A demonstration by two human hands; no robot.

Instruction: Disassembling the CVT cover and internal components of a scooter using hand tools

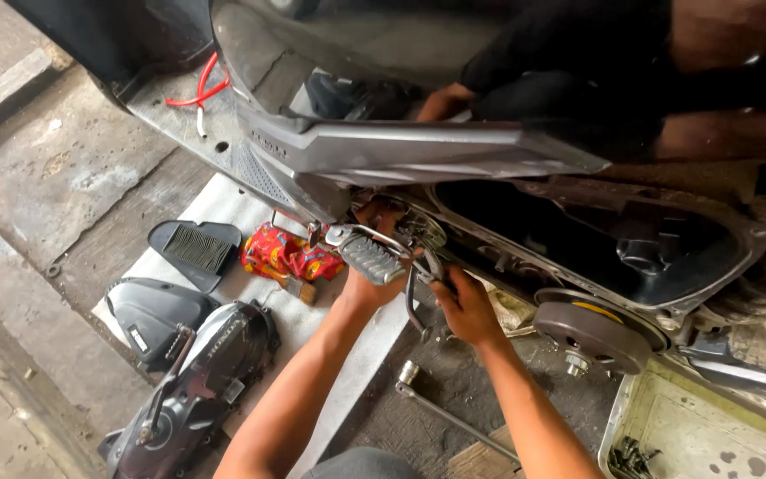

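Observation:
My left hand [372, 288] reaches up behind the scooter's folded-out metal footrest [371, 258], at the front end of the open engine side case [596, 232]. Its fingers are hidden by the footrest. My right hand [465, 308] sits just to the right, closed around a dark metal hand tool [425, 270] whose tip points at the same front corner of the case. A round grey clutch pulley [596, 333] is exposed at the rear of the case.
On a white sheet [223, 208] lie a removed engine cover [201, 377], a black plastic cover [154, 312], a ribbed filter piece [195, 246], a red patterned cloth [287, 255] and a brush [301, 289]. A long socket wrench [454, 413] lies on the floor. A dirty tray [711, 435] holds screws. Another person's hand [443, 101] shows above the grey side panel [418, 151].

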